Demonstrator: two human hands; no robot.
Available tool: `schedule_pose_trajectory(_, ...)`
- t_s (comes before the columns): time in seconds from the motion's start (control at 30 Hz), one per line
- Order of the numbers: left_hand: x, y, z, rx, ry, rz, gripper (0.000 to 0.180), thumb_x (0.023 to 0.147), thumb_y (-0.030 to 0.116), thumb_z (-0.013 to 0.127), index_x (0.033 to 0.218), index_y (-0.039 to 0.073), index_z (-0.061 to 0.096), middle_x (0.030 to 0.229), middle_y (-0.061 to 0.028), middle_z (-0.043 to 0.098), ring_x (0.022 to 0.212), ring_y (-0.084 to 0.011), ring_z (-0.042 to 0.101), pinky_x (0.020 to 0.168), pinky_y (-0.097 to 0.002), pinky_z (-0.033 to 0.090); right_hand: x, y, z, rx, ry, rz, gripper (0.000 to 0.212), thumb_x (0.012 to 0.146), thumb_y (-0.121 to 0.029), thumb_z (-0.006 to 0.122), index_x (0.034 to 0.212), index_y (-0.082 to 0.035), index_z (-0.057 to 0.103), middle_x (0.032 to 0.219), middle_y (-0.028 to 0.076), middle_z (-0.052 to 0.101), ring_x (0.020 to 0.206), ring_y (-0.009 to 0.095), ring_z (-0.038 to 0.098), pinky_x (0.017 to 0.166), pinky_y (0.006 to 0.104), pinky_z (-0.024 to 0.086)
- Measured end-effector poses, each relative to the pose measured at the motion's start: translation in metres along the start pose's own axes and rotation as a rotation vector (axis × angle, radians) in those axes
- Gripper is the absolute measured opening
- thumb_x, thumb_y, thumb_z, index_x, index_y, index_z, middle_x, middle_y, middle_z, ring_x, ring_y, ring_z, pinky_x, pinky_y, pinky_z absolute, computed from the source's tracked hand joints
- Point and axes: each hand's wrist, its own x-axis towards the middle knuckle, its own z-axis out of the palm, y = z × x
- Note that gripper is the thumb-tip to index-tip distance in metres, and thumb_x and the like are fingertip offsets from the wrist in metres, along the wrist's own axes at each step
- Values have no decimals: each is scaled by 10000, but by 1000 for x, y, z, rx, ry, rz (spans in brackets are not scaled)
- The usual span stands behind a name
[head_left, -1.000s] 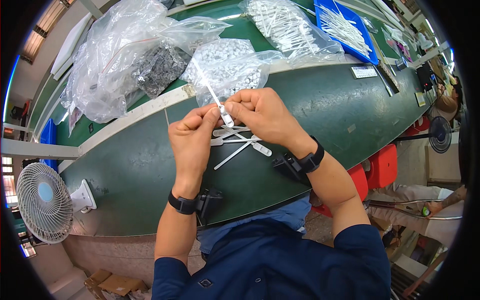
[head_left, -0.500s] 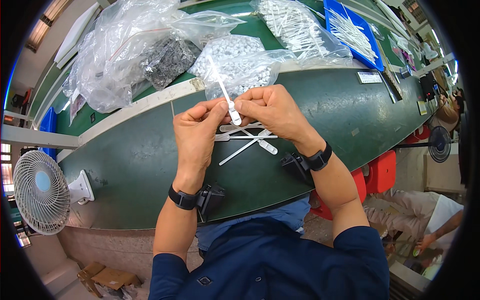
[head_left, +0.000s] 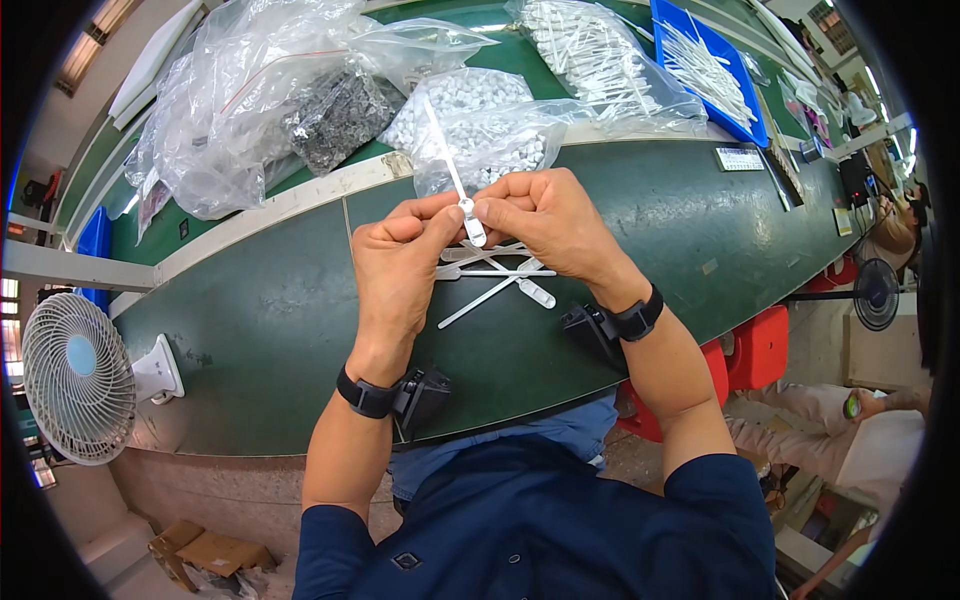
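Observation:
A slim white plastic stick with a paddle-shaped end (head_left: 444,145) is held over the table, its thin end slanting up and away. My left hand (head_left: 398,262) pinches it near the paddle between thumb and fingers. From the other side, my right hand (head_left: 545,220) closes its thumb and forefinger on the same spot, at a small round white part (head_left: 466,206). Below my hands, several similar white sticks (head_left: 490,293) lie crossed on the green tabletop, partly hidden by my fingers. Both wrists wear black straps with small boxes.
Beyond a pale ledge lie a clear bag of small white pieces (head_left: 490,125), a bag of dark pieces (head_left: 340,120) and a bag of white sticks (head_left: 590,60). More sticks fill a blue tray (head_left: 745,125). A fan (head_left: 80,375) stands left; red stools (head_left: 757,345) stand right, near another person.
The stick has shifted very slightly in the picture; both hands keep their pinch on it. At the right, the other person's arm and hand have moved.

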Motion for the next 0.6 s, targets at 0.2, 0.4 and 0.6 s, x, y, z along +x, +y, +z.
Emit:
schedule_pose_trajectory(0.2,1,-1,-1,-59,-2,-30,179,915,14,735,1074,-69,745,945,-73,745,788,-103,685,729,-222,549,0,1,-1,11,-8,-26,228,980,-154,682,1038,65,707,859,58,743,740,77,658,693,223,535)
schedule_pose_trajectory(0.4,1,1,-1,-67,-5,-50,175,915,12,737,1075,-59,748,948,-73,747,782,-100,682,724,-216,550,1,3,-2,-10,-9,-20,218,982,-144,673,1039,64,707,872,64,749,736,73,650,691,226,530)
schedule_pose_trajectory(0.6,2,1,-1,-69,1,-37,170,913,6,736,1070,-58,749,952,-79,749,780,-106,687,731,-217,556,0,2,-1,12,-11,-31,215,982,-146,674,1026,61,710,874,61,751,734,70,643,692,226,523)
